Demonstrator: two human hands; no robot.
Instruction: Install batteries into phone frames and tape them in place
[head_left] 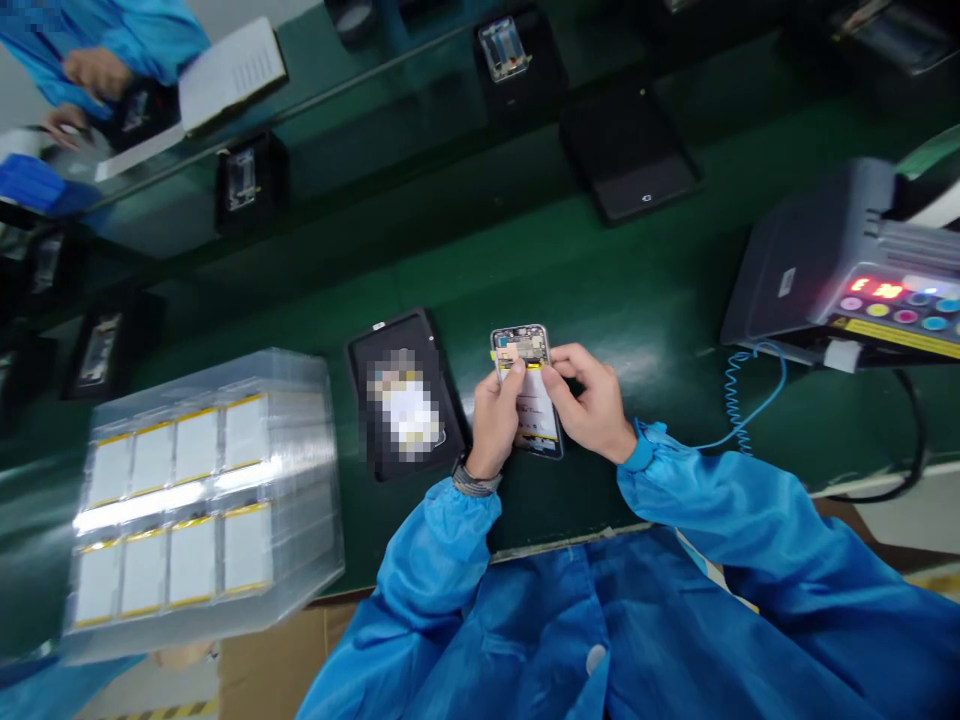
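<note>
1. Biggest thing here is the dark green counter (600,280), which runs across the whole shot. The far part goes pretty dark, so it's hard to read much back there.
2. Stack of clear plastic trays holding white, yellow-edged battery cells (199,500) sits on the left. Glare washes out the middle row, so the count is a guess I won't make.
3. Grey box-shaped machine with a red lit display and coloured round buttons (847,270) is off to the right, cut off by the frame edge. A curly blue cord (739,400) hangs from it.
4. Black rectangular carrier tray (405,395) lies just left of the hands; whatever is in it is blurred out.
5. More black trays (244,180) sit further back, contents too small to tell.
6. The open-backed phone frame with a white battery inside (529,390) is held up over the counter between both hands, lower end partly hidden.
7. Left hand (495,420) is closed around the phone's left edge, thumb on the battery.
8. Right hand (592,400) is closed on the right edge, fingers curled behind and out of sight.
9. Another person's blue sleeve (120,40) pokes in top left.
</note>
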